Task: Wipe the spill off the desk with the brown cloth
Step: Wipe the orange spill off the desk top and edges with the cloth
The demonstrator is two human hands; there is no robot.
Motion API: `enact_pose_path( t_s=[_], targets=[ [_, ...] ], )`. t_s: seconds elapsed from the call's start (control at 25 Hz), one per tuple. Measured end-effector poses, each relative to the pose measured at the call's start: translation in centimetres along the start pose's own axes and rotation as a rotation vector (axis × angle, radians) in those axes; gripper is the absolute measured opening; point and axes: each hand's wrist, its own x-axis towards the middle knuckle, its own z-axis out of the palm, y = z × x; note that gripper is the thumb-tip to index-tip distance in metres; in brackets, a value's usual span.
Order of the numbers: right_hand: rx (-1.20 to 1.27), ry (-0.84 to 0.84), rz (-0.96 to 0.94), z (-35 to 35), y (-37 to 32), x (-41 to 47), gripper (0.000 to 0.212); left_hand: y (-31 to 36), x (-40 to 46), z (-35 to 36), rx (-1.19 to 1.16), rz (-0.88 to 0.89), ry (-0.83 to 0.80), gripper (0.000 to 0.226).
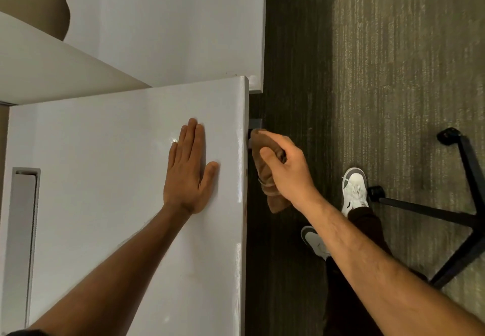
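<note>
a: what fills most of the view?

b: a grey-green carpet (393, 73) on the right, darker in the strip along the furniture, and a glossy white desk (105, 152) on the left, seen from above. a second white surface (170, 20) stands beyond it, cut off at the top edge.

a: and the arms?

b: both bare forearms reach in from the bottom. the left hand (187, 170) lies flat on the desk top, palm down, four fingers together, thumb splayed toward the right edge; it grips nothing. the right hand (286, 167) hangs off the desk's right side, over the dark carpet, fingers curled and thumb pressed across the brown cloth (267, 178).

a: where exactly is the cloth?

b: bunched in that closed right hand, just beside the desk's vertical edge. its top end pokes out near a small grey bracket (256, 124) under the desk, its lower end hangs below the wrist. whether it touches the edge cannot be told.

a: anything else?

b: a black chair base (467, 217) with castors, cut off at the right. two white shoes (354, 188), dark trousers above them partly hidden by the right forearm. a long grey slot (23, 204) in the desk at far left.

a: the spill?

b: only a faint wet glint near the left fingertips; hard to make out.
</note>
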Motion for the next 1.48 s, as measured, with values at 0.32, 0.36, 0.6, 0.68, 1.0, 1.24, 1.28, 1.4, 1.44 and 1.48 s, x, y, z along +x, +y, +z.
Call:
enact_pose_path(
  t_s=[0.32, 0.36, 0.6, 0.68, 1.0, 1.24, 1.28, 1.4, 1.44, 1.48],
  targets=[
    [-0.025, -0.118, -0.007, 1.5, 3.7, -5.5, 0.032, -0.6, 0.2, 0.5, 0.02, 0.006, 0.031, 0.074],
    [-0.079, -0.146, 0.007, 1.5, 4.6, -6.6, 0.031, -0.6, 0.1, 0.5, 0.017, 0.008, 0.033, 0.074],
    [-0.059, -0.048, 0.185, 1.0, 6.7, -8.1, 0.03, -0.4, 0.1, 0.3, 0.014, 0.017, 0.029, 0.073],
    [0.047, 0.06, 0.161, 0.8, 5.1, -6.1, 0.031, -0.4, 0.1, 0.3, 0.017, 0.01, 0.035, 0.074],
    [0.081, 0.106, 0.018, 4.9, -0.1, -4.8, 0.039, -0.3, 0.1, 0.4, 0.013, 0.004, 0.031, 0.076],
    [0.025, 0.013, 0.051, 5.4, 2.6, -12.0, 0.041, -0.5, 0.1, 0.6, 0.011, 0.014, 0.049, 0.074],
    [0.0, -0.006, 0.069, 5.7, 3.3, -13.4, 0.044, -0.5, 0.1, 0.6, 0.012, 0.014, 0.051, 0.074],
    [-0.095, -0.076, 0.131, 6.1, 5.6, -17.7, 0.053, -0.6, 0.2, 0.7, 0.009, 0.021, 0.054, 0.074],
    [-0.127, -0.116, 0.147, 6.2, 6.4, -19.1, 0.056, -0.6, 0.2, 0.8, 0.01, 0.024, 0.057, 0.073],
    [-0.158, -0.157, 0.155, 6.1, 7.0, -20.2, 0.057, -0.6, 0.1, 0.8, 0.01, 0.024, 0.059, 0.073]
  ],
)
